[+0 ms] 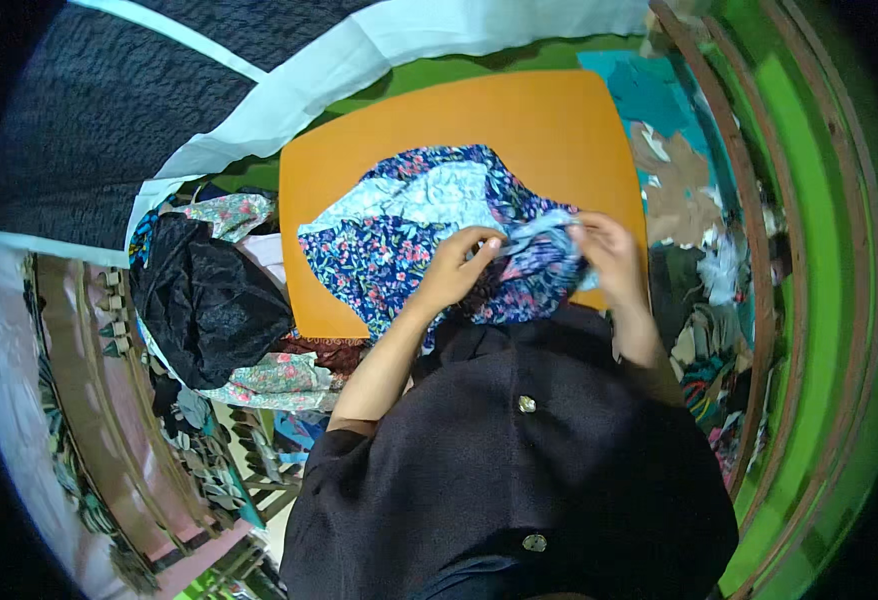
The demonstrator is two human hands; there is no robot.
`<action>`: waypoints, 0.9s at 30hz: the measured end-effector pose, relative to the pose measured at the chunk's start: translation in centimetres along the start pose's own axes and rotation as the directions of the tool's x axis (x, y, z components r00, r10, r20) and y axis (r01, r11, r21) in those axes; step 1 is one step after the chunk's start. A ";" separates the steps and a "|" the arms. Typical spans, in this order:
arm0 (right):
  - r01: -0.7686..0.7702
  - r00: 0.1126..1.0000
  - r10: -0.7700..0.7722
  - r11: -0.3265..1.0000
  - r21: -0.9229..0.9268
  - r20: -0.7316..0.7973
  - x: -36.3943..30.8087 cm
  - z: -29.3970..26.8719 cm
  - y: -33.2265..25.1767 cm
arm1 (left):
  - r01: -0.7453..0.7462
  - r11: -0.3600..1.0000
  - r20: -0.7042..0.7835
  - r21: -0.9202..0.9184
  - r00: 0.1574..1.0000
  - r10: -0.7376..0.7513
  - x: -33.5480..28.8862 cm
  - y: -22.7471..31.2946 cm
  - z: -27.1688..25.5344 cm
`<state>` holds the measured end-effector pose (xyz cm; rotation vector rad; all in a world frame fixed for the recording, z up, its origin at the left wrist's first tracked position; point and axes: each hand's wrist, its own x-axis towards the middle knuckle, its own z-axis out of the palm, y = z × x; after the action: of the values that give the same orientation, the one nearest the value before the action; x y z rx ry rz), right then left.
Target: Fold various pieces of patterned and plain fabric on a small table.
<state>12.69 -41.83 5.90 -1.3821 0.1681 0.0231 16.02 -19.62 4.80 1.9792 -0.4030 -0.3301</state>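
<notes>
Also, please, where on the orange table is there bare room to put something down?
The widest bare patch of the orange table is beyond the flowered cloth, up to the far edge. A smaller one lies between that cloth and the black cloth at left. The near side is crowded: left hand, right hand, flowered cloth and black shirt.

I see a navy floral cloth (359,262) on an orange tabletop (439,112), part of its pale side facing up. My left grip (459,268) curls over its middle; my right grip (611,255), slightly blurred, meets its bunched right side. Black fabric (199,300) lies left of the tabletop, tan scraps (674,190) to its right.
</notes>
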 end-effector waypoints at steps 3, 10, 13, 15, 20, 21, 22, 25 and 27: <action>-0.062 0.995 0.061 0.998 -0.012 -0.084 0.7 -5.7 -2.7 | 0.103 0.938 -0.030 0.330 0.995 -0.099 0.5 -4.4 -2.7; 0.062 0.950 -0.106 0.986 -0.157 -0.293 -0.3 -11.9 -3.3 | 0.642 0.566 -0.707 0.517 0.693 -0.141 1.2 -17.9 -13.8; 0.062 0.945 -0.076 0.997 -0.054 -0.317 -0.2 -11.2 -3.9 | 0.752 0.649 -0.821 0.110 0.437 -0.368 -4.3 -27.1 -19.8; 0.103 0.955 -0.136 0.985 -0.136 -0.262 0.3 -11.4 -4.7 | 0.910 0.352 -0.902 0.222 0.328 -0.281 -7.9 -30.2 -20.3; 0.113 0.904 -0.188 0.971 -0.210 -0.384 -0.8 -13.6 -4.9 | 0.723 0.679 -0.768 0.127 0.505 -0.394 -4.3 -24.9 -22.6; 0.129 0.911 -0.198 0.970 -0.204 -0.362 -0.5 -13.5 -5.2 | 0.652 0.758 -0.831 0.000 0.422 -0.362 -5.9 -26.0 -24.6; 0.152 0.911 -0.216 0.968 -0.201 -0.352 0.0 -13.8 -5.4 | 0.488 0.856 -0.851 -0.170 0.366 -0.377 -9.0 -27.4 -27.7; 0.143 0.892 -0.229 0.961 -0.236 -0.389 -0.9 -13.9 -6.1 | 0.023 0.789 -0.716 -0.614 0.404 -0.570 -11.0 -24.4 -31.3; 0.160 0.872 -0.224 0.971 -0.179 -0.434 -2.0 -13.9 -6.5 | -0.087 0.532 -0.497 -0.843 0.504 -0.706 -12.9 -20.5 -33.3</action>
<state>9.96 -56.48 10.04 -1.5204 0.4235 -0.4682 20.49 21.14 0.91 1.0465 0.7316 0.1923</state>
